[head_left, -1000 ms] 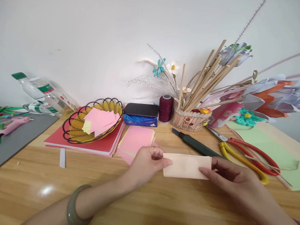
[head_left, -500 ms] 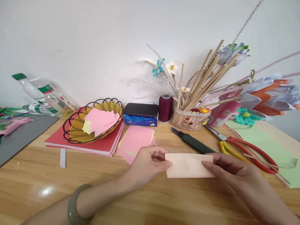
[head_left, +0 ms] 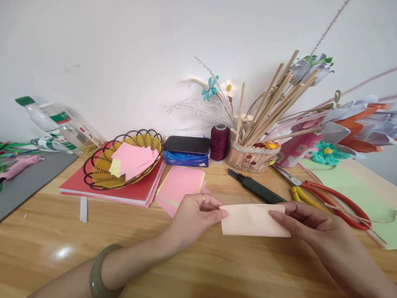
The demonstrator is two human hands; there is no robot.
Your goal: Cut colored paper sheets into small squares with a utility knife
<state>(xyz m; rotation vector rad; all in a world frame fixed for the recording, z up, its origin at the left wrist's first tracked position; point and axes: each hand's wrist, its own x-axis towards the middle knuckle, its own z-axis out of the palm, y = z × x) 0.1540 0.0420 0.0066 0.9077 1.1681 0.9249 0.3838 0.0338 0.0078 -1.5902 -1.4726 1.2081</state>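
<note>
A pale peach sheet of paper (head_left: 251, 222), folded into a narrow rectangle, is held just above the wooden table. My left hand (head_left: 196, 218) pinches its left end between thumb and fingers. At the right end, my right hand (head_left: 313, 225) grips it with the thumb on the front and the fingers hidden behind. Beyond the paper lies a dark green utility knife (head_left: 260, 189), its blade end pointing away to the left. Scissors with red handles (head_left: 337, 203) rest behind my right hand. Pink paper squares (head_left: 182, 184) are stacked behind my left hand.
A yellow woven basket (head_left: 98, 174) with paper pieces sits on red paper (head_left: 72, 181). Along the wall stand a blue tissue pack (head_left: 186, 159) under a black phone (head_left: 187, 145), a maroon thread spool (head_left: 219, 144) and a stick-filled holder (head_left: 251, 159). Green paper (head_left: 359, 195) lies right.
The right end of the folded paper has shifted slightly right and down with my right hand. My left hand keeps its pinch in nearly the same place.
</note>
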